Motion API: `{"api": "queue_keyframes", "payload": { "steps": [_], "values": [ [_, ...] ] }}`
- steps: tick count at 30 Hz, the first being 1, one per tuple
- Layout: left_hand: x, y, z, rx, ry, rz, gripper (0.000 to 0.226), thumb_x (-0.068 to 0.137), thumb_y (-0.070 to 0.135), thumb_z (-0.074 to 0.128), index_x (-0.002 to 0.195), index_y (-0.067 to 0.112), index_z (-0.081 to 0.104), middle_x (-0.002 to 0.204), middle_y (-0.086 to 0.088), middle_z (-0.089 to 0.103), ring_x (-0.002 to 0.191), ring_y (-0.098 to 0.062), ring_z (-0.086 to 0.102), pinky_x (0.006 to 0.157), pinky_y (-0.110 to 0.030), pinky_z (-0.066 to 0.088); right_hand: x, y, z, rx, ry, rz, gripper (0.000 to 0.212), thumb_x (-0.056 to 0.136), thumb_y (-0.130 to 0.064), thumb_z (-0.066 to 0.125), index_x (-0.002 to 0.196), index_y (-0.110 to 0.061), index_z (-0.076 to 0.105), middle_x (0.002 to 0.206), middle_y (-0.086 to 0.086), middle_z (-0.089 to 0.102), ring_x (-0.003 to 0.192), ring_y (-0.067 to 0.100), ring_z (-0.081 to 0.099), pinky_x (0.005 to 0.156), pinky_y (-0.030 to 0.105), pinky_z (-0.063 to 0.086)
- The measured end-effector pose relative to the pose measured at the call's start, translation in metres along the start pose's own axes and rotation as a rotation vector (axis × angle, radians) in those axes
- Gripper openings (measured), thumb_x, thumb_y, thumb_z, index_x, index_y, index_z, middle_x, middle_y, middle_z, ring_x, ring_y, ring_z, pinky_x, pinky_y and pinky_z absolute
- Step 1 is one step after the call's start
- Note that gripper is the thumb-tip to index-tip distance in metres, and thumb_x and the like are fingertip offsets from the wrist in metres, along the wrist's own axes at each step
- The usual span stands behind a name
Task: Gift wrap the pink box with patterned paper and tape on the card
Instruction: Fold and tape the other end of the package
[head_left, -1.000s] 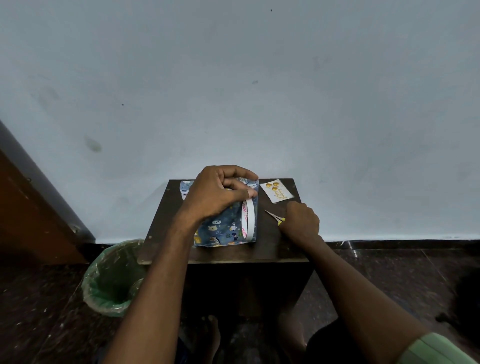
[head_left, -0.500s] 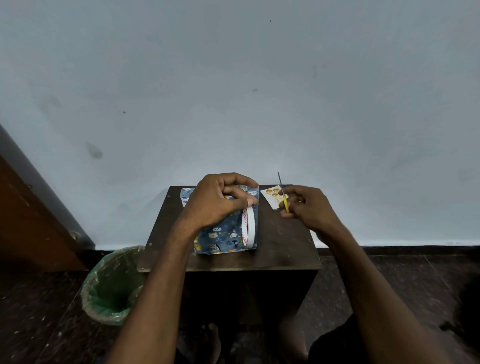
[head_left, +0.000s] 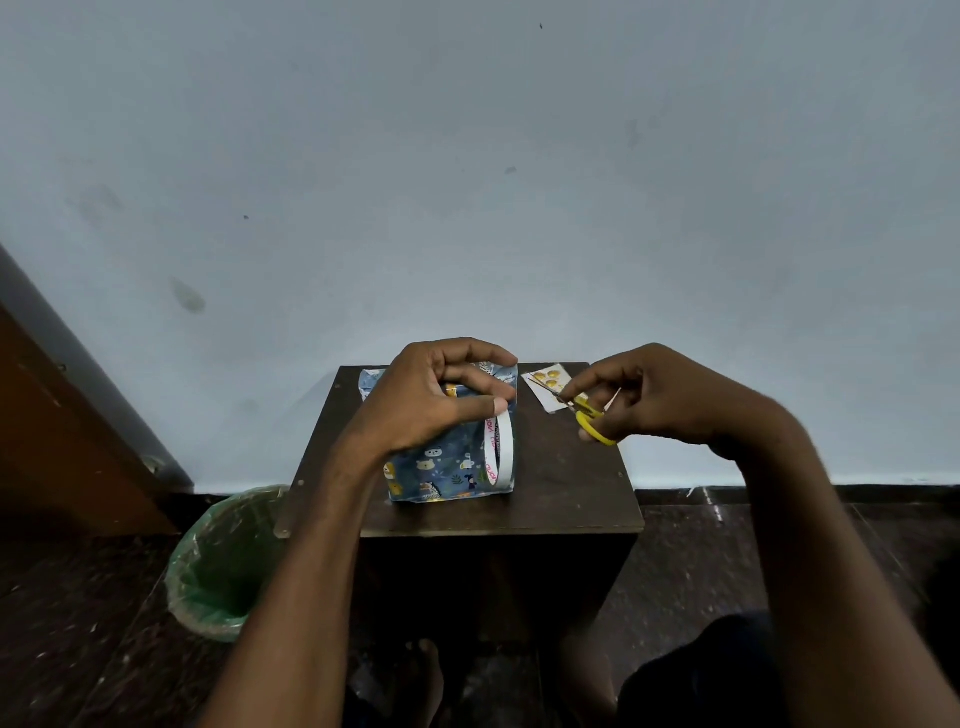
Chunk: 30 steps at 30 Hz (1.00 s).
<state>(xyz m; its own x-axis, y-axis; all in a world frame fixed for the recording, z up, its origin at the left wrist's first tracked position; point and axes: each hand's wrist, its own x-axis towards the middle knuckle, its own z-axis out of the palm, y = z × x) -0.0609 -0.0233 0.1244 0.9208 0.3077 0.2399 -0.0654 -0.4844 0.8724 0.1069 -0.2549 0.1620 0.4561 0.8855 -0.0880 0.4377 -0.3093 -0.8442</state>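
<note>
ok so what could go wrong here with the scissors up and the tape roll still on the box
The right hand holds the yellow scissors with the blades aimed toward the left hand, whose fingers could get nicked. That hand alone holds the wrapped box's end fold, which may spring open. The blades hover over the card and could snip it.

The wrapping paper (head_left: 441, 467) is blue, printed with small cartoon animals in white, yellow and green. The tape roll (head_left: 500, 452) is white with pink lettering inside. The scissors (head_left: 589, 413) have yellow handles. The card (head_left: 545, 382) is white with yellow-orange round shapes. The bench (head_left: 566, 483) is dark brown. The bin (head_left: 223, 561) at the left has a green liner. The wall (head_left: 467, 182) is pale grey-blue, and the floor (head_left: 727, 551) is dark and speckled.
</note>
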Motion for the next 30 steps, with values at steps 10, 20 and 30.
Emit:
{"api": "queue_keyframes", "payload": {
  "steps": [10, 20, 30],
  "values": [
    [0.0, 0.0, -0.002, 0.005, -0.028, 0.024, 0.043, 0.083, 0.013, 0.091, 0.122, 0.021, 0.077, 0.099, 0.003, 0.083, 0.104, -0.01, 0.078, 0.094, -0.03, 0.051, 0.016, -0.003, 0.019, -0.127, 0.03, -0.031, 0.034, 0.082, 0.0, 0.077, 0.102, -0.028, 0.081, 0.069, -0.009, 0.072, 0.066, 0.016, 0.071, 0.069, 0.027, 0.054],
    [0.0, 0.0, -0.002, 0.001, -0.022, 0.035, 0.044, 0.081, 0.008, 0.091, 0.121, 0.02, 0.078, 0.096, 0.0, 0.083, 0.094, -0.008, 0.078, 0.084, -0.017, 0.053, 0.024, -0.005, 0.029, -0.168, 0.08, -0.068, 0.034, 0.08, -0.01, 0.082, 0.101, -0.036, 0.082, 0.084, -0.003, 0.076, 0.062, 0.01, 0.063, 0.068, 0.028, 0.052],
    [0.0, -0.001, -0.003, -0.012, -0.013, 0.041, 0.045, 0.082, 0.011, 0.091, 0.124, 0.021, 0.077, 0.099, 0.001, 0.083, 0.106, -0.014, 0.078, 0.107, -0.038, 0.052, 0.027, -0.002, 0.028, -0.256, 0.174, -0.118, 0.032, 0.083, -0.007, 0.08, 0.101, -0.034, 0.083, 0.075, -0.005, 0.075, 0.056, 0.007, 0.062, 0.067, 0.039, 0.059]
  ]
}}
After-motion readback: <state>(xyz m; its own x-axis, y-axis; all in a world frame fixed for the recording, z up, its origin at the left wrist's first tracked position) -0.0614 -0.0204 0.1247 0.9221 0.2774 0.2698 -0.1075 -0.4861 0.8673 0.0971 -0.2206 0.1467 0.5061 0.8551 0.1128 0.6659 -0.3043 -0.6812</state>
